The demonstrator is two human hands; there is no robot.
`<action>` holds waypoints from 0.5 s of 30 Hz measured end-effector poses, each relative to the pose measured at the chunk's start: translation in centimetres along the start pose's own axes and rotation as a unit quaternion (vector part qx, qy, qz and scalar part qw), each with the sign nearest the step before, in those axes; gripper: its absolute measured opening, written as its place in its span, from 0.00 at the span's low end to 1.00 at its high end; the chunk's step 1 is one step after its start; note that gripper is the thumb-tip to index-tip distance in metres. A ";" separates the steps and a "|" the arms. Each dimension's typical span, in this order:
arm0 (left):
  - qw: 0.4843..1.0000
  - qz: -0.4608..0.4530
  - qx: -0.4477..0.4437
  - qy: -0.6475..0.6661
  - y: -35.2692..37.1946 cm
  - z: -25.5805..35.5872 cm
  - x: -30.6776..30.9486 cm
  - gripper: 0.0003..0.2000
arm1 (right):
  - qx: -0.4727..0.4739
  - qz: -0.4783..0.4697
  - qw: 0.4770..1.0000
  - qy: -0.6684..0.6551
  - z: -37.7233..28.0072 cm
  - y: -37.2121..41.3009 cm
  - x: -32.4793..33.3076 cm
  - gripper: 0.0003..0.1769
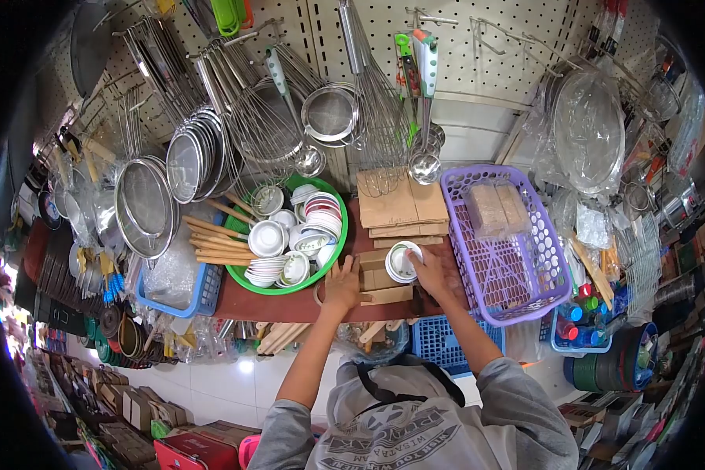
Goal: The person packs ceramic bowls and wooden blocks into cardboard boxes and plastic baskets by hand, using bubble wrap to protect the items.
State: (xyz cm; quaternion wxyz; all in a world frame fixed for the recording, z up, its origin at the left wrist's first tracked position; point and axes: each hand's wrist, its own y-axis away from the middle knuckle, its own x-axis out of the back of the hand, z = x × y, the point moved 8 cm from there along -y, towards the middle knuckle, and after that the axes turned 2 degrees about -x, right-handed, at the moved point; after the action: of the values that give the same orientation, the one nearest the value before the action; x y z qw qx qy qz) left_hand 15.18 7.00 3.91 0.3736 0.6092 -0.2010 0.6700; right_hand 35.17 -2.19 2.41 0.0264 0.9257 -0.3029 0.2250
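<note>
My right hand (pixel 432 276) grips a small white bowl (pixel 403 261) by its right side. The bowl is seen from above at the right end of a small open cardboard box (pixel 374 271); whether it rests on the box cannot be told. My left hand (pixel 341 287) lies with fingers stretched out at the box's left edge. Close to its left stands a round green basin (pixel 341 252) filled with stacked small bowls (pixel 321 215), some white and some with coloured rims. Behind the box lie flattened cardboard pieces (pixel 399 202).
A purple plastic basket (pixel 552 305) holding a wrapped brown pack (pixel 496 210) stands at the right. Wooden-handled tools (pixel 219 244) lie at the basin's left. Whisks (pixel 380 117), strainers (pixel 330 113) and ladles (pixel 424 167) hang low from the pegboard behind.
</note>
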 end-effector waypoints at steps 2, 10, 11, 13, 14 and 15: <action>1.000 -0.007 0.000 -0.005 0.2 0.3 0.3 0.59 | 0.000 0.002 1.000 0.001 0.2 0.1 0.0 0.22; 0.980 -0.041 -0.020 0.194 -0.7 0.1 -1.1 0.60 | 0.006 -0.016 1.000 0.017 -1.0 0.0 0.1 0.21; 0.981 -0.036 -0.025 0.188 -0.8 0.2 -1.1 0.60 | 0.010 -0.019 0.999 0.025 -1.1 0.0 0.0 0.22; 0.983 -0.024 -0.035 0.177 -1.2 0.1 -1.7 0.60 | 0.019 -0.025 0.999 0.042 -1.3 -0.1 -0.1 0.23; 0.983 -0.018 -0.039 0.177 -1.5 -0.1 -1.9 0.60 | 0.010 -0.038 0.998 0.048 -1.1 -0.1 -0.3 0.24; 0.983 -0.012 -0.042 0.178 -1.5 -0.1 -1.8 0.59 | 0.000 -0.052 0.997 0.054 -1.2 0.0 -0.5 0.25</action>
State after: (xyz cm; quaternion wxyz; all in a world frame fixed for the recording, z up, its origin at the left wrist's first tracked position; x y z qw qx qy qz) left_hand 16.16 7.61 1.87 0.4362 0.4668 -0.1520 0.7542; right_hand 34.35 -1.66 3.22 0.0546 0.9268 -0.2524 0.2728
